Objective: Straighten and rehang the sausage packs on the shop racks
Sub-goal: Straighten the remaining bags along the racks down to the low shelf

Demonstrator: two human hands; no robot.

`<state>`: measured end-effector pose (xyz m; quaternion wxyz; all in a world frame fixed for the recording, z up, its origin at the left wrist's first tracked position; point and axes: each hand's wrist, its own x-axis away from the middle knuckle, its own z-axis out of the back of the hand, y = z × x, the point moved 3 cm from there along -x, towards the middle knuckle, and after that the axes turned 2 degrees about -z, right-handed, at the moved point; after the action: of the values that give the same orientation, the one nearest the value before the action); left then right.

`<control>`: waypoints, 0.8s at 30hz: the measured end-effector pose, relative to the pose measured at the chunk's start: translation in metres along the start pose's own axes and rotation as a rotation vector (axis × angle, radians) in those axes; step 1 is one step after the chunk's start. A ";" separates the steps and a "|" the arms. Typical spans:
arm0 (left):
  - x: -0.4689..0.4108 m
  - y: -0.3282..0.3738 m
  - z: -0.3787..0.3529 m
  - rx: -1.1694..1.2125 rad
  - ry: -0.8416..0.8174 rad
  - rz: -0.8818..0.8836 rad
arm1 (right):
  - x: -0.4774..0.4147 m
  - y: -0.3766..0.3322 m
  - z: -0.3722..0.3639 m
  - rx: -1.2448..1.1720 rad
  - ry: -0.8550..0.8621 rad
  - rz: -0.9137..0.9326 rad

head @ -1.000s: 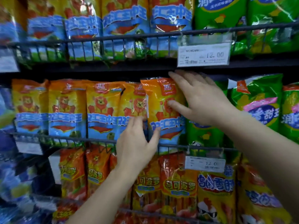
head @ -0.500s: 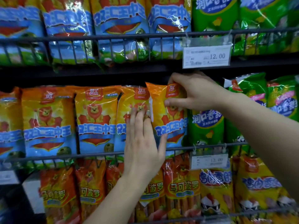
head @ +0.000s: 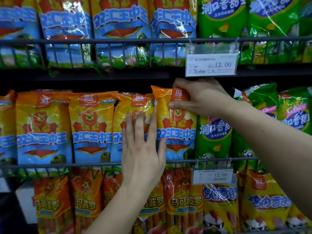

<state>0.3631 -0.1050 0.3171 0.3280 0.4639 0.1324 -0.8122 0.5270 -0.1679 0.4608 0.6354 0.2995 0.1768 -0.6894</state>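
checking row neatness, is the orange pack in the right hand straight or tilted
Tilted: the orange pack, pinched at its top by the right hand, leans left at the top and sits higher than its neighbours.

- Sausage packs (head: 91,129) in a row behind middle rail (head: 50,166).
- End pack (head: 177,132) rightmost, right hand (head: 202,97) at its top.
- Price tag (head: 213,176) hangs on rail, further right.

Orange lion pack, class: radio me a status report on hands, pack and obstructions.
Right hand pinches top of orange lion pack. Left hand open, fingers flat on neighbouring pack. Pack sits above its row. Green pack crowds its right edge.
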 end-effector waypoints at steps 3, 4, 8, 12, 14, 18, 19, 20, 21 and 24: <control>-0.002 0.000 -0.002 -0.050 0.001 0.011 | -0.004 0.003 -0.001 0.049 -0.018 -0.015; -0.002 0.000 -0.002 -0.061 0.001 0.020 | -0.005 0.003 0.000 0.054 -0.028 -0.021; -0.004 0.000 -0.004 -0.106 -0.011 0.057 | -0.008 -0.002 0.006 0.101 -0.087 -0.014; -0.005 0.000 -0.004 -0.114 -0.021 0.070 | -0.015 -0.010 0.005 0.152 -0.183 -0.006; -0.005 0.001 -0.003 -0.106 -0.013 0.072 | -0.018 -0.012 0.004 0.224 -0.202 -0.004; -0.004 0.002 -0.004 -0.079 -0.008 0.067 | -0.018 -0.015 0.002 0.296 -0.219 -0.016; -0.004 0.001 -0.004 -0.073 -0.012 0.065 | -0.016 -0.015 0.002 0.291 -0.220 -0.024; -0.004 0.001 -0.003 -0.069 -0.017 0.063 | -0.015 -0.015 0.003 0.279 -0.213 -0.032; -0.003 0.000 -0.002 -0.065 -0.021 0.059 | -0.013 -0.016 0.004 0.264 -0.194 -0.035; 0.001 -0.001 0.003 -0.038 -0.015 0.043 | -0.005 -0.023 0.007 0.236 -0.096 0.016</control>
<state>0.3600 -0.1057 0.3179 0.3552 0.4542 0.1354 -0.8057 0.5035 -0.1659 0.4663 0.6089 0.3401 0.0615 -0.7140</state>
